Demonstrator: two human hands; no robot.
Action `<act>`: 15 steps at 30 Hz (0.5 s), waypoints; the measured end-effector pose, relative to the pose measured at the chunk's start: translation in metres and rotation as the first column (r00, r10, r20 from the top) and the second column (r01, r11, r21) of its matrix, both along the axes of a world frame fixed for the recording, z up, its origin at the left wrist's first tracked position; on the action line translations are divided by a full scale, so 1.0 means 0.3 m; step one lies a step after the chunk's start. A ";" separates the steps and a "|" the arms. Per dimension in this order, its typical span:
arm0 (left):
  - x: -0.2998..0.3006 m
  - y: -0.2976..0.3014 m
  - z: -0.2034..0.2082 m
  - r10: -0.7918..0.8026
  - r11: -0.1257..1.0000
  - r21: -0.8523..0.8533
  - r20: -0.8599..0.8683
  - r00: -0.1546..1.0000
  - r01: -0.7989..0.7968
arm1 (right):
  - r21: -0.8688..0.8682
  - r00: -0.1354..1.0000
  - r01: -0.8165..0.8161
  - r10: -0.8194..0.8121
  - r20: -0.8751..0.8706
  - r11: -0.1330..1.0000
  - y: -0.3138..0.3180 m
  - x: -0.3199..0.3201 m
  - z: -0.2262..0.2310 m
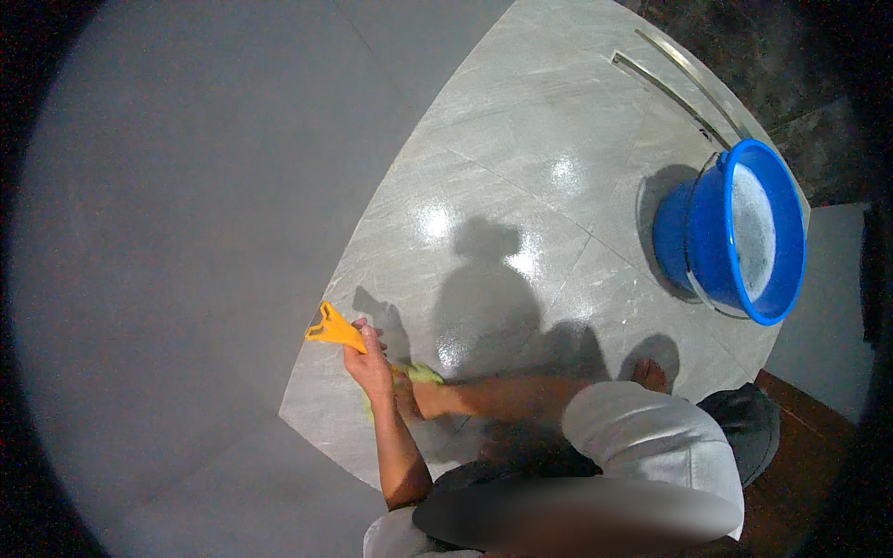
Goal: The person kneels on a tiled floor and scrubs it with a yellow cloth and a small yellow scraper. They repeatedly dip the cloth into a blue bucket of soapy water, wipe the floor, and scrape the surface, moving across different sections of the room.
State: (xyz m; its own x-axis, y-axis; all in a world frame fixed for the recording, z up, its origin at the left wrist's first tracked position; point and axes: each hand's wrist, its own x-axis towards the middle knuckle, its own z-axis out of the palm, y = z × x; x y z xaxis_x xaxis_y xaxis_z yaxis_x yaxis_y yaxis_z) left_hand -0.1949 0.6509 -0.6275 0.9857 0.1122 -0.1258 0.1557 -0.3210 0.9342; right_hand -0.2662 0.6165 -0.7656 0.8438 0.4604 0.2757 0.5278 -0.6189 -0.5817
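Observation:
My left hand is raised at the left side of the tiled floor. Its fingers wrap round an orange plastic tool with a flared, forked end, which points up and left; its other end is hidden in the hand. Just below and to the right, my right hand is low at the floor, its forearm reaching across from the right. A yellow-green cloth-like thing shows at the edges of that hand, pressed against the tiles. The right fingers are dark and blurred, so their exact grip is hard to make out.
A blue bucket of foamy water stands at the right, its wire handle hanging down. Beyond it, a long metal drain strip runs along the wet grey tile floor. A grey wall borders the left. My foot rests below the bucket.

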 end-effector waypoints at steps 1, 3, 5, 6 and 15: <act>-0.007 0.011 0.008 0.014 1.000 0.020 0.001 1.000 -0.014 | 0.010 0.999 -0.030 0.030 -0.021 0.999 -0.018 0.063 -0.003; -0.008 0.028 0.012 0.024 0.997 0.073 -0.023 0.999 -0.022 | -0.018 0.994 0.072 -0.073 -0.076 0.997 -0.187 0.246 -0.021; -0.002 0.043 0.001 0.017 0.992 0.124 -0.046 0.999 -0.011 | -0.097 0.925 0.374 -0.379 -0.038 0.923 -0.488 0.435 -0.038; 0.005 0.046 -0.009 0.051 0.990 0.139 -0.090 0.995 -0.038 | -0.152 0.841 0.536 -0.540 0.016 0.831 -0.663 0.498 -0.037; 0.018 0.097 -0.033 -0.050 0.961 0.270 -0.075 0.996 0.068 | -0.063 0.012 0.998 -0.995 0.101 0.006 -1.553 0.394 0.055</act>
